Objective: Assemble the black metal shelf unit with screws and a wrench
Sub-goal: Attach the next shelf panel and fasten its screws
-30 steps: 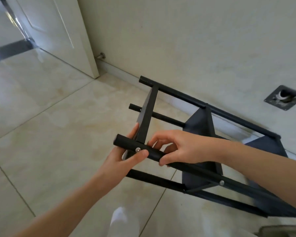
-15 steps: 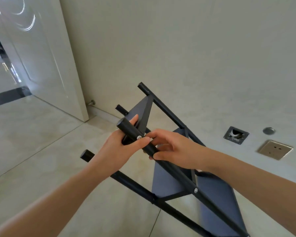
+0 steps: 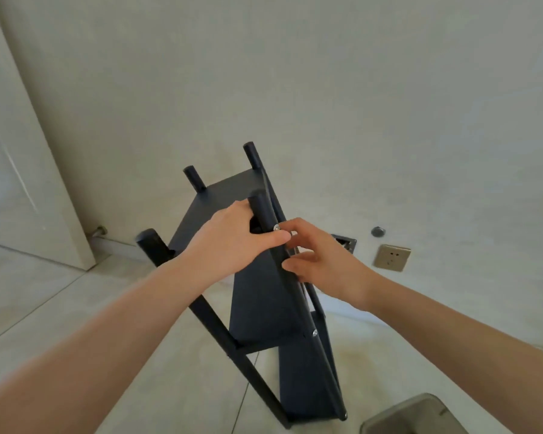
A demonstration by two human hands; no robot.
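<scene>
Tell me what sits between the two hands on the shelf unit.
In the head view, the near right post of the shelf unit runs between the left hand and right hand, with a silver screw on it by the fingertips.

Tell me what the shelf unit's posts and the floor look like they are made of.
Posts: round black tubes with a matte, evenly coated look, probably painted or powder-coated metal; small silver screws pass through them. Floor: large pale beige tiles with thin grout lines and a soft sheen, likely glazed ceramic or polished stone.
</scene>
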